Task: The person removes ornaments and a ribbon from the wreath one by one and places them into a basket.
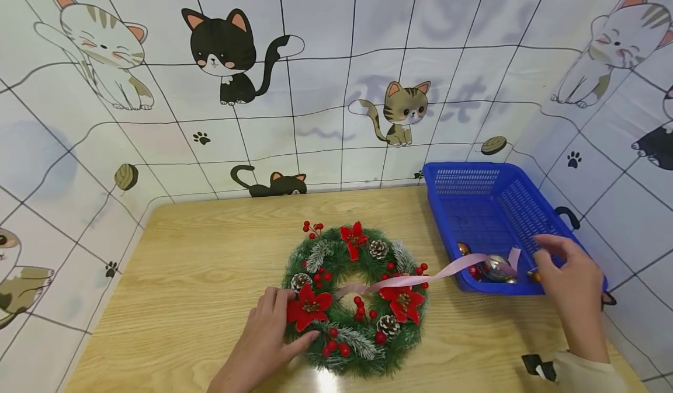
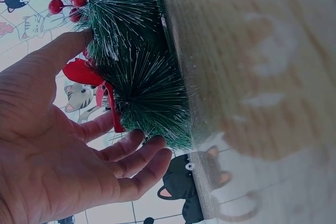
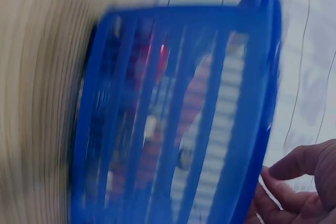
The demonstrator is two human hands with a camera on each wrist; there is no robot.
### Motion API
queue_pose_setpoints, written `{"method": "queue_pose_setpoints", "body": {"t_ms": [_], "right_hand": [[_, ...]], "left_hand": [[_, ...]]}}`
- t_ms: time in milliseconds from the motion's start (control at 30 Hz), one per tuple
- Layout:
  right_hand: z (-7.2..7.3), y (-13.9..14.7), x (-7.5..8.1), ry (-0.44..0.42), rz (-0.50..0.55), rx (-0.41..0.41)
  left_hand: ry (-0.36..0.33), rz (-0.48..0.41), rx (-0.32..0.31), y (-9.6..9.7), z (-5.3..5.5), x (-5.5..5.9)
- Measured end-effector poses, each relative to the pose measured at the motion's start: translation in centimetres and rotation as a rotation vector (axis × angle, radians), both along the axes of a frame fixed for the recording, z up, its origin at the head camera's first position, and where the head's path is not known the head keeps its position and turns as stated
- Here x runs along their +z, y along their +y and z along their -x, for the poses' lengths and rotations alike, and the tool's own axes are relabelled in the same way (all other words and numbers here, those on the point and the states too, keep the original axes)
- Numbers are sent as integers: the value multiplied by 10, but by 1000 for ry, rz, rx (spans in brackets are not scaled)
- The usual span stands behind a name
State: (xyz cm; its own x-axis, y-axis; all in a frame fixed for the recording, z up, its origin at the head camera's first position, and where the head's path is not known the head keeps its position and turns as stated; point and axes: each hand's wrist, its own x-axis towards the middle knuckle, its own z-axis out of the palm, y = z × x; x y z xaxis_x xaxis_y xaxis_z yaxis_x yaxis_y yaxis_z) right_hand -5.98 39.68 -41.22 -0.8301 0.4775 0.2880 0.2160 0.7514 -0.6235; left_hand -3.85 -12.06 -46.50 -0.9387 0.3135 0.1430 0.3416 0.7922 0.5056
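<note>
A round green wreath (image 1: 386,364) with red poinsettia flowers, berries and frosted pinecones lies on the table. My left hand (image 1: 270,329) rests at its left edge, fingers loosely bent and thumb spread, beside a poinsettia (image 1: 309,306). The left wrist view shows the fingertips against green bristles (image 2: 142,93) and a red petal (image 2: 83,72). From the wreath's centre a pink ribbon (image 1: 405,282) runs over its right side into a blue basket (image 1: 444,223). My right hand (image 1: 570,273) is over the basket's front right rim, loosely bent, with nothing visible in it.
Shiny baubles (image 1: 494,269) lie in the basket's front end, partly under the ribbon. A black-and-white scrap (image 1: 538,367) is near the right sleeve (image 1: 586,372). Cat-printed cloth (image 1: 326,101) encloses the wooden table (image 1: 200,253) at the back and sides.
</note>
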Motion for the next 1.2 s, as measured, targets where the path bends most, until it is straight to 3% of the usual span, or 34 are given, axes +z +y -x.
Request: {"method": "queue_pose_setpoints", "body": {"t_ms": [233, 400, 667, 833, 1000, 1200], "right_hand": [[-7, -73, -3, 124, -33, 199], [-10, -105, -4, 165, -21, 277], [-22, -142, -11, 94, 88, 421], [-18, -159, -19, 41, 66, 533], [-13, -168, -30, 49, -48, 572], [-9, -173, -34, 119, -122, 537]], "left_hand": [[-10, -1, 7, -1, -1, 2], [-24, -7, 9, 0, -3, 3], [-15, 2, 0, 0, -3, 6], [-26, 1, -5, 0, -1, 8], [-15, 10, -6, 2, 0, 10], [-2, 26, -6, 1, -1, 11]]}}
